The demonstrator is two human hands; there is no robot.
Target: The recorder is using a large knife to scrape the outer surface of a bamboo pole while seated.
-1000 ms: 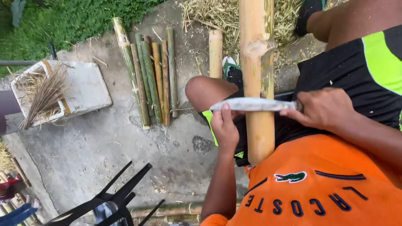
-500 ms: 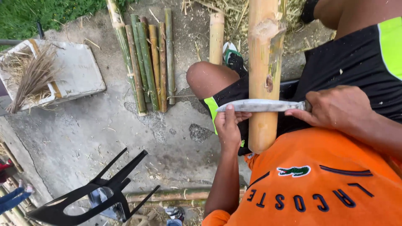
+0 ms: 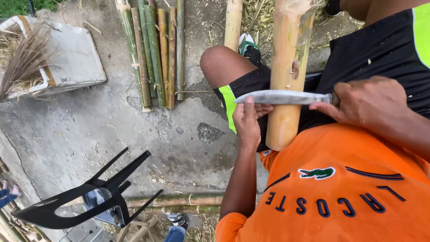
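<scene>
In the head view, a thick bamboo pole (image 3: pixel 286 76) runs from the top edge of the frame down to the lower centre, its cut end resting against the person's orange shirt (image 3: pixel 340 188) and its length lying over the lap. A long blade (image 3: pixel 282 97) lies crosswise on the pole, right of centre. The right hand (image 3: pixel 365 102), at centre right, is wrapped in a closed fist around the blade's handle. The left hand (image 3: pixel 248 118), just left of the pole, has its fingers flat and its thumb up against the blade's tip end, pressing it rather than gripping; the palm side is hidden, so how much of the pole it touches I cannot tell. The step in hand looks like drawing the blade along the pole's skin, two-handed, to scrape or shave it. The next move seems to call for even pressure from both hands and a steady pull, with the left fingers kept off the edge. In the upper left of centre a row of thin bamboo stalks (image 3: pixel 154 49) lies on the concrete ground (image 3: pixel 89 130); a grey tray with dry fibres (image 3: pixel 67 58) sits at upper left, and an overturned black chair (image 3: pixel 89 197) lies at lower left.
</scene>
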